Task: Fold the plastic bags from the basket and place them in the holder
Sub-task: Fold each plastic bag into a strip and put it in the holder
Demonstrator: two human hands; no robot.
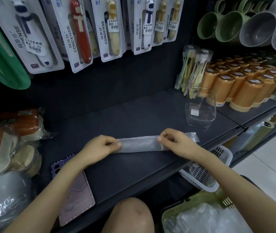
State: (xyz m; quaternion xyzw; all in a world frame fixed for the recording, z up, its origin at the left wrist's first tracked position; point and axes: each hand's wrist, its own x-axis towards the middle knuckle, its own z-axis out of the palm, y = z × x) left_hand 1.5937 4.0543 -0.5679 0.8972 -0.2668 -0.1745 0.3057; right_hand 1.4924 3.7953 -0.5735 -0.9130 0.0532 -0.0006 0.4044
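Plastic bag (139, 144) is folded into a long narrow strip, flat on the dark shelf (134, 118) and running left-right between both hands

Left hand (100, 147): fingers curled, thumb and fingertips pinching the strip's left end
Right hand (176, 142): same pinch grip near the right end; a short tail of the bag sticks out past it to the right

Clear holder (201, 108) stands upright on the same shelf, behind and right of the right hand, apart from the strip. Can't tell what's inside it beyond a small label

Green basket (224, 201) is at bottom right, below shelf level, with a heap of loose clear plastic bags (206, 219) in it. White basket (218, 157) sits just behind it, partly under the right forearm

Phone (76, 190) in a pale purple case lies on the shelf's front edge, under the left forearm. Bare knee (128, 214) at bottom centre

Around it: carded toothbrush packs (81, 31) hang above, a toothbrush bundle (191, 69) and orange lidded cups (238, 84) stand right of the holder, green and grey mugs (235, 26) top right, wrapped goods (7, 140) stacked on the left
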